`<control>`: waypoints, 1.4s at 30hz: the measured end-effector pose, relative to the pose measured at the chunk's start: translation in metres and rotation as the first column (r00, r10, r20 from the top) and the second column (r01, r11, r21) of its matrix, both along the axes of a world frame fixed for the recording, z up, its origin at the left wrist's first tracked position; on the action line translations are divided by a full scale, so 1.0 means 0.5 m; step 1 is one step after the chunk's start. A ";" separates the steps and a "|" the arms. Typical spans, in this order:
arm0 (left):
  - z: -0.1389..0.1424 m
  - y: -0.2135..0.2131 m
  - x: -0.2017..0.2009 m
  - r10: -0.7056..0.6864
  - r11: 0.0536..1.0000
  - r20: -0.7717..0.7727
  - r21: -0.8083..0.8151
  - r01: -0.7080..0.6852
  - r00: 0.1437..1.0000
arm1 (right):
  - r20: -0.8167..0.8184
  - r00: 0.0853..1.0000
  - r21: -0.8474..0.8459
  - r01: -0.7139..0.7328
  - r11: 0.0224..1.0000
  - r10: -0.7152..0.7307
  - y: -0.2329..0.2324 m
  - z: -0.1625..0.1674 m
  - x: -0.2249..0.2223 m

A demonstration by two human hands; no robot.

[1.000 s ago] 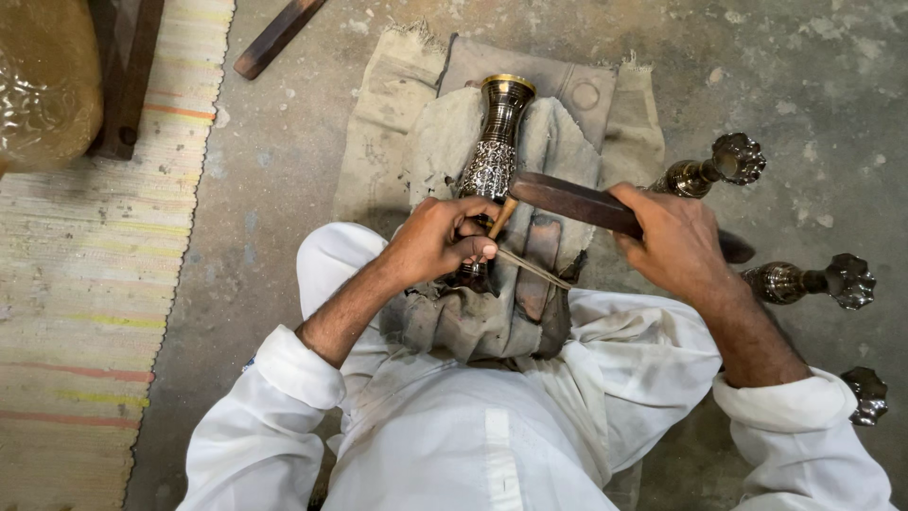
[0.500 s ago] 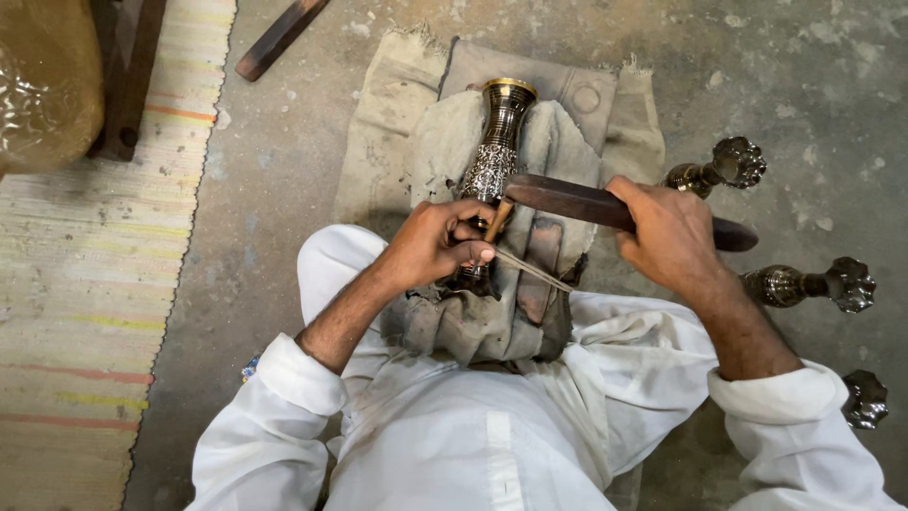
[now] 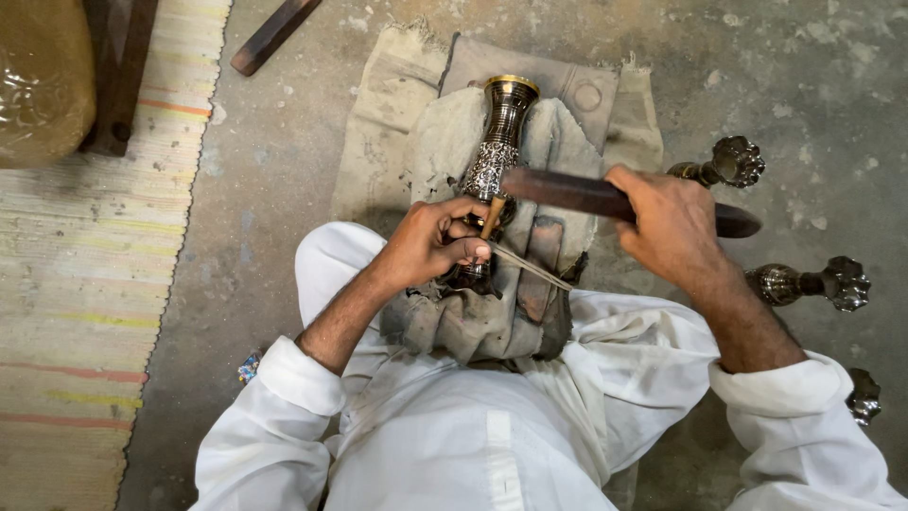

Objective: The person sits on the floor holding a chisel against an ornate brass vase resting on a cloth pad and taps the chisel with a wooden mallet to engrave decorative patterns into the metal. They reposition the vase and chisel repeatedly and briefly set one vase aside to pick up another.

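A dark engraved metal vase (image 3: 498,142) with a brass rim lies on a grey cloth pad (image 3: 445,151) on the floor, between my legs. My left hand (image 3: 437,239) pinches a small wooden-handled chisel (image 3: 489,218) against the vase's lower body. My right hand (image 3: 668,222) grips a flat dark wooden mallet (image 3: 567,191), held across the vase just above the chisel's top.
Three similar metal vases lie on the concrete to the right (image 3: 724,166), (image 3: 813,282), (image 3: 863,396). A striped woven mat (image 3: 85,284) covers the left side, with a plastic-wrapped bundle (image 3: 38,80) on it. A dark wooden stick (image 3: 274,34) lies at the top.
The mallet in my right hand has shifted slightly over the chisel; the left hand stays on the chisel and vase.
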State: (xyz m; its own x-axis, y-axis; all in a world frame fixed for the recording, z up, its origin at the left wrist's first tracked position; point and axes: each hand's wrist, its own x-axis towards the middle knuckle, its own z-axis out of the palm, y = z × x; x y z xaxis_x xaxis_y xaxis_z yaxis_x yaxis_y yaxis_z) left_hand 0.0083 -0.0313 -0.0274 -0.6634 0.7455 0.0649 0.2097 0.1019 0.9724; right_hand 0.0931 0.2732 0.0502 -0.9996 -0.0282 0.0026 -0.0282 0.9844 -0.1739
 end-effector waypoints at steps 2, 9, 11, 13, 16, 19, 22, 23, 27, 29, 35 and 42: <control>-0.005 -0.001 0.003 0.001 1.000 -0.009 0.026 -0.001 1.000 | 0.094 0.983 -0.162 0.173 0.971 -0.160 -0.004 0.001 -0.010; -0.020 -0.006 -0.001 0.006 0.998 0.030 0.059 -0.007 1.000 | -0.031 1.000 -0.012 -0.001 1.000 0.001 -0.017 0.028 -0.016; -0.025 -0.007 0.001 0.001 0.996 0.075 0.088 -0.008 0.997 | 0.079 0.974 -0.181 0.222 0.958 -0.210 -0.023 0.032 -0.021; -0.030 -0.009 0.002 -0.009 0.995 0.139 0.098 -0.005 0.990 | 0.010 1.000 0.052 -0.009 0.999 0.008 -0.028 0.033 -0.023; -0.037 -0.009 0.003 0.000 0.991 0.134 0.132 -0.018 0.991 | -0.052 0.994 0.083 -0.088 0.993 0.092 -0.029 0.037 -0.028; -0.045 -0.010 0.003 -0.008 0.986 0.139 0.165 -0.015 0.990 | -0.021 1.000 -0.050 0.002 0.999 -0.003 -0.027 0.042 -0.030; -0.058 -0.015 0.004 0.004 0.990 0.160 0.136 -0.026 0.987 | -0.065 0.992 0.058 -0.106 0.993 0.110 -0.035 0.046 -0.030; -0.064 -0.016 0.003 -0.008 0.986 0.166 0.165 -0.020 0.986 | -0.094 0.979 0.141 -0.168 0.976 0.182 -0.038 0.048 -0.027; -0.089 -0.016 0.007 -0.028 0.965 0.200 0.263 -0.026 0.979 | -0.009 1.000 -0.025 -0.005 1.000 0.005 -0.047 0.059 -0.032; -0.096 -0.019 0.006 0.011 0.951 0.208 0.299 -0.074 0.978 | -0.019 0.984 0.129 -0.175 0.976 0.178 -0.050 0.058 -0.028; -0.081 -0.022 0.008 0.126 0.911 0.361 0.327 -0.252 0.924 | 0.271 0.958 -0.207 0.152 0.966 -0.093 -0.043 0.021 0.002; -0.060 -0.006 -0.009 -0.008 0.977 0.169 0.212 -0.028 0.986 | 0.151 0.987 -0.744 0.077 0.664 0.054 -0.050 -0.043 0.028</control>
State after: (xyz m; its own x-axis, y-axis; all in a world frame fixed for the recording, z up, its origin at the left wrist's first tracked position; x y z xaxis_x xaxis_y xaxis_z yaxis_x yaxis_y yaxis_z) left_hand 0.0039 -0.0344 -0.0572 -0.6859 0.7195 0.1090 0.0420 -0.1104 0.9930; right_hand 0.1072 0.2484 0.0285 -0.9893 -0.0704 -0.1279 0.0727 0.5220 -0.8499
